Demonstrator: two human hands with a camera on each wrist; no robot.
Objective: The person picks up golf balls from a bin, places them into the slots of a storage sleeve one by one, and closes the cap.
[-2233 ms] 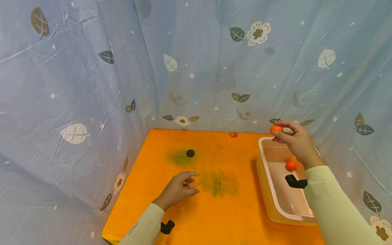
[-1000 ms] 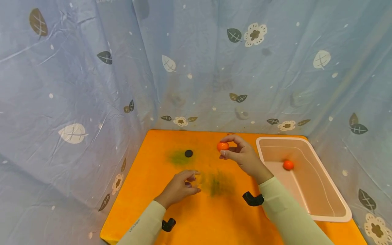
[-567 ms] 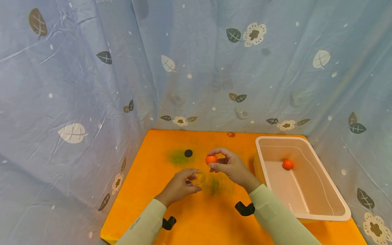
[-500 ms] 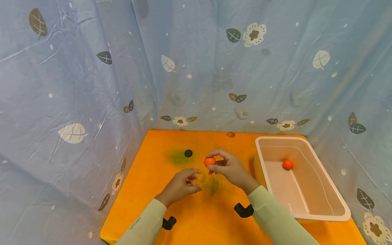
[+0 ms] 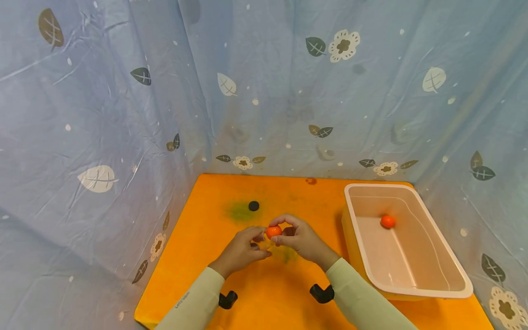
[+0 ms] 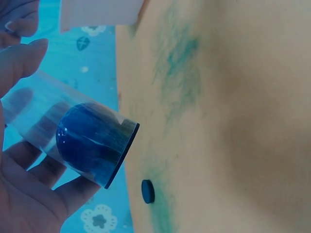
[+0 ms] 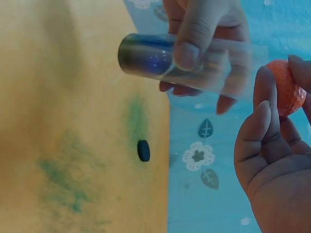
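Note:
My left hand holds a clear tube, thumb on one side and fingers on the other. Inside it, by the dark-closed end, sits a blue ball. The tube is barely visible in the head view. Between thumb and fingertips, my right hand pinches an orange golf ball right by the tube's open end. Dimples show on that golf ball in the right wrist view; whether it touches the rim I cannot tell. A small black disc lies on the table beyond both hands.
A pale pink plastic bin stands at the right of the orange table, with one orange ball inside. Blue patterned curtains hang behind and beside the table. Green smudges mark the tabletop.
From above the bin, my right hand has brought the orange golf ball leftward and down to the tube in my left hand. The left hand stays nearly still; the other ball remains in the bin.

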